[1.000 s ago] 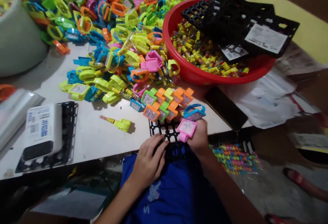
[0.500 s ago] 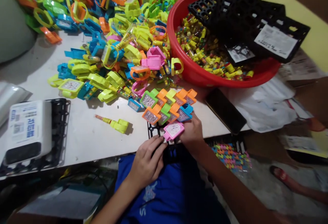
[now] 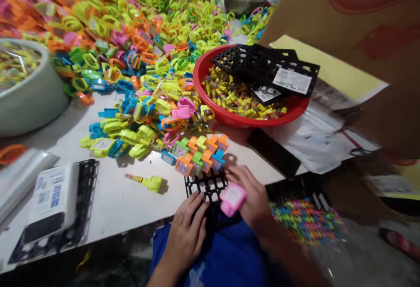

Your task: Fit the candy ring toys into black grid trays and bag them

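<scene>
A black grid tray lies at the table's front edge, its far part covered by rows of green, orange, yellow and blue toy watches. My right hand holds a pink toy watch over the tray's near right side. My left hand rests on the near left edge of the tray, fingers extended and nothing visible in them. A blue toy watch touches the left end of the rows. To the left lies a yellow toy watch with a candy tube attached.
A large heap of toy watches spreads behind. The red basin holds candy tubes and black grids. Right of the tray lies a dark phone; at left are a white pack and a grey tub.
The pink toy watch has moved right and toward me in my right hand, uncovering grid cells. My left hand stays at the tray's edge. The camera view has tilted up.
</scene>
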The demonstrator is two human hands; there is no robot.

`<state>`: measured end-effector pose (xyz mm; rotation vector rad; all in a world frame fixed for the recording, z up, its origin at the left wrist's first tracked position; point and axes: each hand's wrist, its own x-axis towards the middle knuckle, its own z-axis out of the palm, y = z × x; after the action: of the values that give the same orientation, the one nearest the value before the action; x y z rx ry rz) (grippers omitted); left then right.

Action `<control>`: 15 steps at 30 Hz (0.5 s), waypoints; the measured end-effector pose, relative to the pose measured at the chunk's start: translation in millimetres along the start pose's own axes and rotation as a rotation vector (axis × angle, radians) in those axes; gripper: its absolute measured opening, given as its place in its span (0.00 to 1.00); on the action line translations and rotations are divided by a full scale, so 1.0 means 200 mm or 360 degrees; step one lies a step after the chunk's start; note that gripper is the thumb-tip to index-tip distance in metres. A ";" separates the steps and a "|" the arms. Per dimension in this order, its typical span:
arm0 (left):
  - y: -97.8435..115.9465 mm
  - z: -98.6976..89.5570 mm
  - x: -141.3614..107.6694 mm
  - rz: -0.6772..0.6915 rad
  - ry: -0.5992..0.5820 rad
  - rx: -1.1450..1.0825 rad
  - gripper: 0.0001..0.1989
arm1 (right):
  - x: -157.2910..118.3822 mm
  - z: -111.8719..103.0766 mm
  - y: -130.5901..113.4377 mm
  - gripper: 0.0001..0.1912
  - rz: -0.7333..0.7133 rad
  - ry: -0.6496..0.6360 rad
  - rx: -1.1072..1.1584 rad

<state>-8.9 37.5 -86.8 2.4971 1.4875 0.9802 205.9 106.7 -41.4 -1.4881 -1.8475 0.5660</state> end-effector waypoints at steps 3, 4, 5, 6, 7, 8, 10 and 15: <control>0.00 -0.01 -0.02 0.0027 -0.0005 -0.0064 0.21 | -0.21 -0.11 0.02 0.13 0.0459 -0.0177 0.0305; 0.00 -0.01 -0.03 0.0034 0.0007 -0.0089 0.20 | -0.27 -0.14 0.02 0.14 0.0596 -0.0217 0.0366; 0.00 -0.01 -0.04 0.0035 0.0014 -0.0110 0.20 | -0.33 -0.16 0.01 0.16 0.0716 -0.0256 0.0440; 0.00 -0.01 -0.04 0.0032 0.0011 -0.0123 0.20 | -0.37 -0.18 0.00 0.18 0.0825 -0.0297 0.0547; 0.00 -0.01 -0.06 0.0028 -0.0003 -0.0130 0.20 | -0.39 -0.20 -0.01 0.19 0.0914 -0.0321 0.0689; 0.00 0.00 -0.07 0.0025 -0.0021 -0.0136 0.20 | -0.40 -0.21 -0.03 0.20 0.0958 -0.0328 0.0849; 0.00 0.00 -0.10 0.0013 -0.0077 -0.0154 0.21 | -0.36 -0.22 -0.05 0.19 0.0894 -0.0312 0.1091; -0.04 -0.07 -0.13 0.0099 -0.0175 -0.0230 0.28 | -0.10 -0.16 -0.01 0.09 0.0386 -0.0004 0.0600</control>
<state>-30.9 16.5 -91.7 2.4645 1.2680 0.9082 229.1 83.5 -23.6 -1.4556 -1.4672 0.9736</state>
